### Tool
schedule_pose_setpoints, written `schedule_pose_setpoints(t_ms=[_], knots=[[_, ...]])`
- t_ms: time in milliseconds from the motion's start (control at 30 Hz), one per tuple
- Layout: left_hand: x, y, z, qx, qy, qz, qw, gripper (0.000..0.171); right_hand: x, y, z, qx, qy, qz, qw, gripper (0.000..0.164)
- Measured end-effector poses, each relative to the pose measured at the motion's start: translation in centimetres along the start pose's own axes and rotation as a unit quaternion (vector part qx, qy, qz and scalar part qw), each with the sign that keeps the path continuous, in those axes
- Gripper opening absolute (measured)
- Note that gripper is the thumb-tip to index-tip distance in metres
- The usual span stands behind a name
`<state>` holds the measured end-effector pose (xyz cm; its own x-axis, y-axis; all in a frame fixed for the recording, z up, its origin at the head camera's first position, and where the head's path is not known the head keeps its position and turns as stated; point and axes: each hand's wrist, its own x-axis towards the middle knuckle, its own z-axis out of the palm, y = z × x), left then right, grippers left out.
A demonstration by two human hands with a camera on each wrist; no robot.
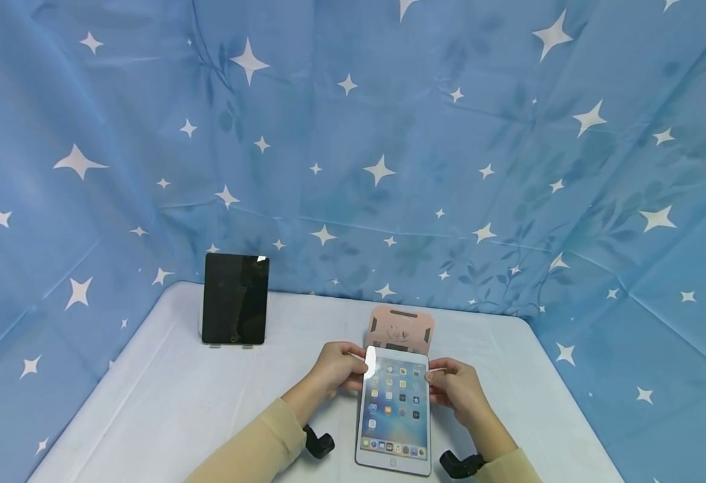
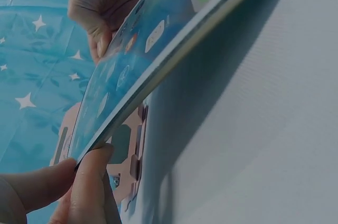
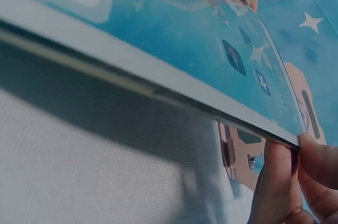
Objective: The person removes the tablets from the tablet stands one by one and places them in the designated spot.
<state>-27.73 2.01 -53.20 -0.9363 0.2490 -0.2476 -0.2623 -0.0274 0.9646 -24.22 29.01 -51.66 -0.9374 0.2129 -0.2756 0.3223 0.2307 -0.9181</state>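
A white tablet (image 1: 394,409) with a lit screen of app icons is held between both hands. My left hand (image 1: 339,367) pinches its upper left edge, thumb on the front and fingers behind. On the opposite edge my right hand (image 1: 457,388) pinches it the same way. Both wrist views show the tablet tilted, with a shadow under it on the white cloth. Just behind its top end stands a pink tablet stand (image 1: 400,325) with slots and cut-outs, its lower part hidden by the tablet in the head view.
At the back left a second tablet (image 1: 235,298) with a dark screen leans upright on a stand. A white cloth covers the table (image 1: 305,315). Blue curtains (image 1: 353,134) with white stars enclose the back and sides.
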Motion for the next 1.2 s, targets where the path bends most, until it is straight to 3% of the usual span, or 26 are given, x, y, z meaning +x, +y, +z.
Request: schedule_pose_setpoints(t_ms=[333, 1200], knots=[[-0.42, -0.17, 0.19, -0.009, -0.006, -0.032, 0.9994, 0.027, -0.45, 0.48, -0.06, -0.001, -0.005, 0.015, 1.000, 0.030], [-1.04, -0.59, -0.17, 0.012, -0.020, -0.043, 0.9988, 0.027, -0.63, 1.00, -0.08, -0.001, -0.030, 0.035, 0.999, 0.034]])
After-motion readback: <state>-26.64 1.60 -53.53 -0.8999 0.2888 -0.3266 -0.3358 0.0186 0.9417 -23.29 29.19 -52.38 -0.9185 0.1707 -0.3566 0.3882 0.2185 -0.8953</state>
